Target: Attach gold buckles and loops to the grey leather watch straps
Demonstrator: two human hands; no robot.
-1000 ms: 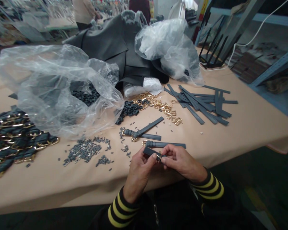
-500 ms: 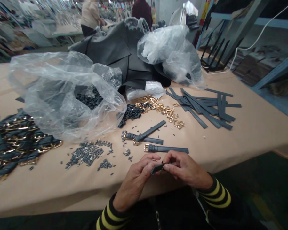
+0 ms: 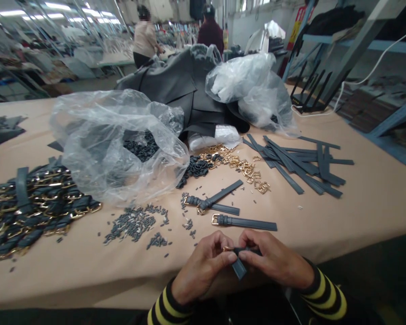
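Observation:
Near the table's front edge, my left hand (image 3: 206,264) and my right hand (image 3: 270,257) are closed on one dark grey buckle strap (image 3: 239,268). Its gold buckle shows by my left fingertips, and a flat end points down between my thumbs. The part under my fingers is hidden. Just beyond my hands lies a finished-looking strap with a gold buckle (image 3: 244,222). Behind it, two more buckled straps (image 3: 216,197) lie crossed. Loose gold buckles (image 3: 248,169) and small dark loops (image 3: 198,166) are heaped farther back.
Plain grey strips (image 3: 297,164) lie at right. Small dark pieces (image 3: 130,223) are scattered left of my hands, beside stacked buckled straps (image 3: 47,198). Clear plastic bags (image 3: 122,144), dark material (image 3: 169,74) and a black router (image 3: 306,100) stand behind. Two people work in the background.
My view has tilted up and shifted left. The strap has turned between my hands: its flat end now hangs down, and its buckle sits at my left fingertips.

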